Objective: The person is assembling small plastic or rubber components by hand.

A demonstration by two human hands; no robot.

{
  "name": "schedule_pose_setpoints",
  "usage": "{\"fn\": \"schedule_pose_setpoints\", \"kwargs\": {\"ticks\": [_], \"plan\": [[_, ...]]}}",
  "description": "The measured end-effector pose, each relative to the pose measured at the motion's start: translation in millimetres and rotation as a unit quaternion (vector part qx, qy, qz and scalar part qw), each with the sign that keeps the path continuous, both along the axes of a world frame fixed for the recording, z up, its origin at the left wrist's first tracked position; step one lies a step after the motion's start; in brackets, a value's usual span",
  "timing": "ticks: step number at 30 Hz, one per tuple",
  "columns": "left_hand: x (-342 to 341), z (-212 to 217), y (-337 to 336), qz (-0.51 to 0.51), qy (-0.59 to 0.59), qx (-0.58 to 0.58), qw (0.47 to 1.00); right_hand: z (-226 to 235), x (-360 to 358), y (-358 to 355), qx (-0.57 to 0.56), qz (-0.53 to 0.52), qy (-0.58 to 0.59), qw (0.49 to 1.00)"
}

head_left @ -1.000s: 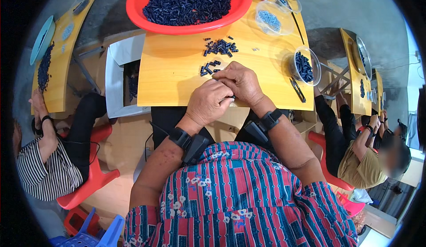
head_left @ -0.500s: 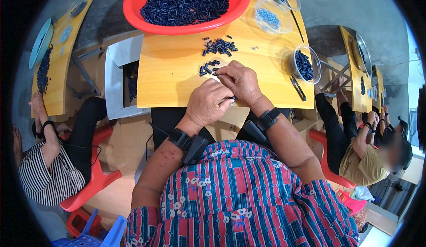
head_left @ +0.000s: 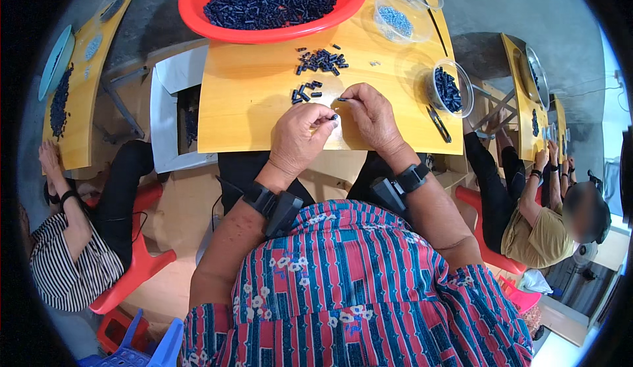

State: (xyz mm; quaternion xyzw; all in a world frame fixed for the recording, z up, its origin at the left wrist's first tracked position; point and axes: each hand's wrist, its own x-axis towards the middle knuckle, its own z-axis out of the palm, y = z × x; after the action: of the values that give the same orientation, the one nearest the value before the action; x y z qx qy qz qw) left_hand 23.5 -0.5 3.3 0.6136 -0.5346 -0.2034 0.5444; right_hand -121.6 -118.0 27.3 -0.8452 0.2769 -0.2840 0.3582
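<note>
My left hand (head_left: 300,136) is closed, pinching a small dark cylindrical piece (head_left: 334,118) between thumb and fingertips. Just right of it, my right hand (head_left: 373,118) holds another small dark piece (head_left: 343,99) at its fingertips, above the yellow tabletop (head_left: 244,103). The two pieces are apart. A few loose dark cylindrical pieces (head_left: 304,92) lie beyond my left hand. Farther back sits a larger heap of the same pieces (head_left: 321,61). Curled fingers hide part of what each hand holds.
A red basin (head_left: 277,36) full of dark pieces stands at the back. To the right are a clear tub of dark pieces (head_left: 448,91), black tweezers (head_left: 439,124) and a clear bowl of small silvery parts (head_left: 395,21). People sit at tables on both sides.
My hands have moved apart. The right hand shifted right and now shows a dark piece at its fingertips; the left turned, with its piece now pointing up. The whole view shifted slightly.
</note>
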Motion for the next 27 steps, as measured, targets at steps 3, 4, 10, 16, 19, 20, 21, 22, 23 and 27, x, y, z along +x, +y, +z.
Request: {"fn": "schedule_pose_setpoints", "kwargs": {"ticks": [3, 4, 10, 16, 19, 20, 21, 22, 23, 27], "plan": [[0.3, -0.6, -1.7, 0.004, 0.002, -0.004, 1.000, 9.9, -10.4, 3.3, 0.021, 0.010, 0.020, 1.000], [0.5, -0.4, -2.1, 0.006, -0.001, 0.002, 1.000, 11.8, -12.0, 3.5, 0.027, 0.019, 0.022, 0.999], [-0.4, -1.2, -2.5, 0.007, -0.003, 0.011, 1.000, 23.1, -10.4, 8.4, -0.028, 0.091, 0.086, 0.992], [-0.9, -0.6, -3.0, 0.010, 0.006, 0.021, 1.000, 24.4, -10.0, 11.7, -0.021, 0.079, 0.095, 0.992], [-1.4, -1.3, -3.1, 0.009, 0.020, 0.015, 1.000, 21.2, -12.0, 9.5, -0.033, 0.080, 0.101, 0.991], [-1.0, -1.5, -3.0, 0.009, 0.021, 0.009, 1.000, 21.6, -11.9, 9.5, -0.033, 0.080, 0.101, 0.991], [-1.0, -2.3, -3.0, 0.009, 0.022, 0.009, 1.000, 22.3, -11.7, 9.6, -0.025, 0.079, 0.112, 0.990], [-1.1, -3.6, -3.0, 0.010, 0.024, 0.006, 1.000, 22.7, -11.6, 9.8, -0.017, 0.078, 0.123, 0.989], [-1.3, -3.6, -3.2, 0.011, 0.026, 0.003, 1.000, 22.0, -11.9, 9.4, -0.018, 0.079, 0.123, 0.989], [0.0, -3.2, -2.7, 0.005, -0.008, 0.008, 1.000, 23.7, -11.6, 9.2, -0.026, 0.081, 0.131, 0.988]]}}
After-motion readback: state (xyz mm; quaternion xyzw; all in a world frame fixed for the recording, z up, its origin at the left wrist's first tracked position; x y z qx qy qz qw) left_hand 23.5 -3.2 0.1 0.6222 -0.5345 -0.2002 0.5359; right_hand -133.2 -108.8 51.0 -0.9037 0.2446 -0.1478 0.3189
